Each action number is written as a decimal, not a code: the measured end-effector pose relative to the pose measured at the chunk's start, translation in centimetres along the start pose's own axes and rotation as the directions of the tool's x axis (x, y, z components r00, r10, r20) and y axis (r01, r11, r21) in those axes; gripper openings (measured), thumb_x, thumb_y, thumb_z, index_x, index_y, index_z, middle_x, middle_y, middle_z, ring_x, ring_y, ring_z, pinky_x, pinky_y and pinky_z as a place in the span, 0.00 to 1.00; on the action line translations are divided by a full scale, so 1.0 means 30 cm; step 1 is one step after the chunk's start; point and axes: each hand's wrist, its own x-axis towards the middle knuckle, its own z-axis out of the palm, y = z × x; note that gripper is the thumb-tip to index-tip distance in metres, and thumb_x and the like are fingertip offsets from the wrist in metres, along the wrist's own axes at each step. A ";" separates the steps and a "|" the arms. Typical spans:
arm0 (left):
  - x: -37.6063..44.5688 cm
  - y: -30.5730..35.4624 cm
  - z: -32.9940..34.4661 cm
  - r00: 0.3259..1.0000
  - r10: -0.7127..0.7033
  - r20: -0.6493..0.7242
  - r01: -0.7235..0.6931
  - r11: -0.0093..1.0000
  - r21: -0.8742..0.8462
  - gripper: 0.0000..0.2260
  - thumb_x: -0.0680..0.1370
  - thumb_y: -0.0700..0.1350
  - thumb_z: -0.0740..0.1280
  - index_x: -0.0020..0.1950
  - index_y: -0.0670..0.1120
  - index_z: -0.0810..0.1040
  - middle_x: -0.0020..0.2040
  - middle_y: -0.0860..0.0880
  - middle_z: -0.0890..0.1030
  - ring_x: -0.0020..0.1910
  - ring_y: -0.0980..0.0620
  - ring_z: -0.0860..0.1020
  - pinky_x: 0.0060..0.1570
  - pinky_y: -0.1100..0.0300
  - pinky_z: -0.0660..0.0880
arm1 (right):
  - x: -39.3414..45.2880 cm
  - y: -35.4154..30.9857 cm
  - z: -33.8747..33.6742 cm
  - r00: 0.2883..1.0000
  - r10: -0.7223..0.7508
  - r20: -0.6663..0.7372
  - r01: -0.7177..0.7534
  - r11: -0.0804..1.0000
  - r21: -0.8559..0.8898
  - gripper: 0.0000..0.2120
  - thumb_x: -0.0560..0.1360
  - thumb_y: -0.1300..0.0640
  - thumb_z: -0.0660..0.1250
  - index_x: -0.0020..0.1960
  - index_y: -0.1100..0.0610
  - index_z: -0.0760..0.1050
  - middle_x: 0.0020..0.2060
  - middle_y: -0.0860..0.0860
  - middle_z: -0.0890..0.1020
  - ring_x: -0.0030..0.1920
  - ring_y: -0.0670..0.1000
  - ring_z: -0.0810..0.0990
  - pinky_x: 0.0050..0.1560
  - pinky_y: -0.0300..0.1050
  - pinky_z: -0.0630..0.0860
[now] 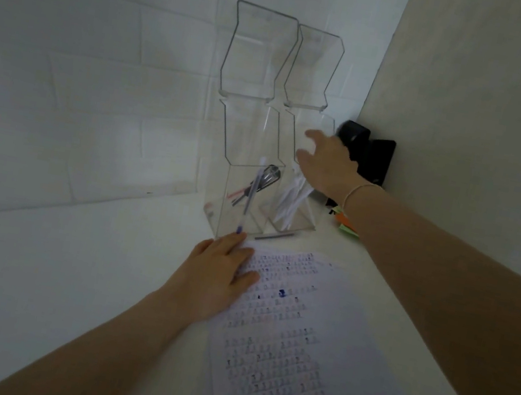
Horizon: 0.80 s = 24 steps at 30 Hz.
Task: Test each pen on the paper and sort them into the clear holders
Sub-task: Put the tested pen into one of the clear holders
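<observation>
Two clear holders stand side by side against the tiled wall, each with a second clear holder stacked on top. The left holder (235, 193) contains a dark metal-tipped pen (265, 179) and a red-marked one. The right holder (297, 217) has several white pens (289, 202). A translucent pen (252, 192) with a blue end leans upright at the left holder; I cannot tell whether it is inside or in front. A grey pen (275, 235) lies on the table before the holders. My left hand (221, 274) rests flat on the corner of the printed paper (289, 341). My right hand (324, 163) hovers with fingers spread at the right holder's opening, holding nothing.
A black object (363, 156) sits in the corner behind my right hand. Orange and green sticky notes (348, 226) lie beside the right holder. A plain wall (472, 130) closes the right side. White table surface (65, 267) extends to the left.
</observation>
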 end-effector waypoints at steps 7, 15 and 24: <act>-0.002 0.006 0.002 1.000 0.004 -0.022 -0.004 1.000 0.005 0.32 0.75 0.63 0.45 0.74 0.48 0.63 0.77 0.47 0.55 0.75 0.52 0.54 0.71 0.58 0.51 | -0.270 0.062 0.125 0.902 -0.319 -0.289 0.357 0.930 0.087 0.06 0.74 0.66 0.59 0.42 0.61 0.74 0.42 0.57 0.76 0.42 0.57 0.76 0.44 0.49 0.73; -0.003 0.006 0.011 0.998 0.013 -0.068 -0.015 1.000 -0.023 0.34 0.73 0.64 0.43 0.71 0.47 0.67 0.75 0.47 0.62 0.72 0.50 0.61 0.70 0.56 0.55 | -0.308 0.104 0.307 0.940 -0.286 0.184 0.322 0.923 -0.209 0.21 0.75 0.66 0.58 0.68 0.59 0.67 0.63 0.56 0.71 0.64 0.56 0.69 0.57 0.50 0.71; -0.008 0.002 0.008 0.981 0.050 -0.188 -0.072 0.991 -0.115 0.25 0.79 0.54 0.60 0.72 0.45 0.63 0.66 0.47 0.69 0.64 0.48 0.69 0.66 0.56 0.62 | -0.255 0.062 0.274 0.934 -0.315 0.170 0.358 0.822 -0.443 0.14 0.73 0.65 0.59 0.59 0.61 0.70 0.56 0.60 0.72 0.58 0.58 0.70 0.51 0.49 0.65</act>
